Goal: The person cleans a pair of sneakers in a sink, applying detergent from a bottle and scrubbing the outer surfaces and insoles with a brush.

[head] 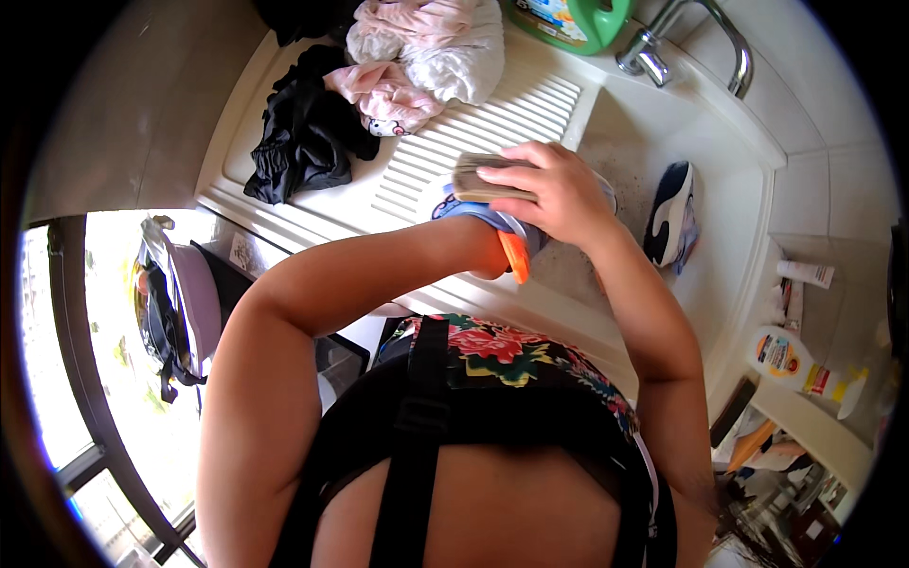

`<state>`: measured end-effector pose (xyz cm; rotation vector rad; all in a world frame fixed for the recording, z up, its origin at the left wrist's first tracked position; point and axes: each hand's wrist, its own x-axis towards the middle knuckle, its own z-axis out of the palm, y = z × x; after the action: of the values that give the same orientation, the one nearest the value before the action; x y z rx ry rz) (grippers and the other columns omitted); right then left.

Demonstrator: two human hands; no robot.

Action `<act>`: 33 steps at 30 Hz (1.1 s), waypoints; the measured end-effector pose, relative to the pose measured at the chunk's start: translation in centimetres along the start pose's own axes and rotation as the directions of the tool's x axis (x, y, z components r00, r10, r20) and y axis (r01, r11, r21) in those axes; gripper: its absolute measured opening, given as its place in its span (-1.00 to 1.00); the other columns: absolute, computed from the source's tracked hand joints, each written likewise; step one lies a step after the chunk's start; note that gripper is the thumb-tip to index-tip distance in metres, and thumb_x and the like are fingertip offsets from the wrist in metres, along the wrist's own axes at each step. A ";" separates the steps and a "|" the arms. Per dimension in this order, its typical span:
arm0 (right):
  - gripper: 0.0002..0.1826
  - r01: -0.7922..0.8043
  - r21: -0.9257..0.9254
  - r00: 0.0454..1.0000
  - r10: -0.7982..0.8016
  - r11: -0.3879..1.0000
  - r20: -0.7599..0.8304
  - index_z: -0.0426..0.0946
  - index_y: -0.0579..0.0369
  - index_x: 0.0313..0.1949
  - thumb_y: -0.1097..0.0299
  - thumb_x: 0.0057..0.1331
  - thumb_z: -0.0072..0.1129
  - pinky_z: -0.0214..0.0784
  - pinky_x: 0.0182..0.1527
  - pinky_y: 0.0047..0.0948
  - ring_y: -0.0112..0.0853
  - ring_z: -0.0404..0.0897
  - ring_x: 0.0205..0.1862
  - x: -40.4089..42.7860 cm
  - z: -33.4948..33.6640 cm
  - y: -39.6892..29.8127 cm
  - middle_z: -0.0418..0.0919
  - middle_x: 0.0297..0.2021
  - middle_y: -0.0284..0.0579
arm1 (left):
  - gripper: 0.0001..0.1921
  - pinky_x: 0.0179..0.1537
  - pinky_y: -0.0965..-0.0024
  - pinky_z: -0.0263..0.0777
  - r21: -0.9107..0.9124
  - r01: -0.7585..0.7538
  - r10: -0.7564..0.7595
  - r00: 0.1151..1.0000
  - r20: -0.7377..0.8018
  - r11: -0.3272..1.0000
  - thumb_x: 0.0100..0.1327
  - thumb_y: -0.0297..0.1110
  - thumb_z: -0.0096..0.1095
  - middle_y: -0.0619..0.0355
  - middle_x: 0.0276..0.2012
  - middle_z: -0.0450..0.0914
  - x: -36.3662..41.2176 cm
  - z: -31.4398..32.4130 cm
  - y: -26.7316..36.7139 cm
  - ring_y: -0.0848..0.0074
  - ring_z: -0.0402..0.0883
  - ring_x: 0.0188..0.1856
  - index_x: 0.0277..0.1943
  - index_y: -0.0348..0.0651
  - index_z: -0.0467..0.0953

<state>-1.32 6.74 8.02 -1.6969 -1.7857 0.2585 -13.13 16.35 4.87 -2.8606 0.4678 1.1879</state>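
Observation:
A scrubbing brush with a worn wooden block (pixel 490 177) is gripped in my right hand (pixel 550 184), its block against the upper side of a sneaker. The sneaker (pixel 465 206) is blue-grey and white, with an orange pull tab (pixel 515 255) at its opening. My left hand (pixel 490 248) reaches into the shoe and holds it; the fingers are hidden, and mostly the wrist shows. Both hands are above the border between the ribbed washboard (pixel 490 135) and the basin. A second sneaker (pixel 670 213), navy, white and blue-grey, lies on its side in the sink basin (pixel 731 184).
Black clothing (pixel 305 135), pink cloth (pixel 387 92) and a white bundle (pixel 454 60) lie on the left of the washboard. A green detergent jug (pixel 603 28) stands beside the chrome faucet (pixel 646 60). Bottles (pixel 781 355) and tubes (pixel 804 273) line the right ledge.

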 end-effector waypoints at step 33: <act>-0.61 -0.313 0.142 0.769 0.339 0.939 -0.542 0.58 0.05 -0.01 0.34 0.14 0.36 0.42 -0.05 -0.31 -0.20 0.57 -0.10 -10.5 0.1 8.6 0.55 -0.11 -0.08 | -0.58 0.14 0.36 0.34 -0.148 0.118 -0.137 0.983 -0.124 0.982 0.30 -0.26 0.04 0.05 0.20 0.39 0.4 -1.9 0.5 0.27 0.41 0.19 0.21 -0.07 0.32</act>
<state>5.11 -1.96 -0.17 -1.8088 -1.0417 -0.0605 -11.68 15.57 5.97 -3.0483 0.2055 1.0542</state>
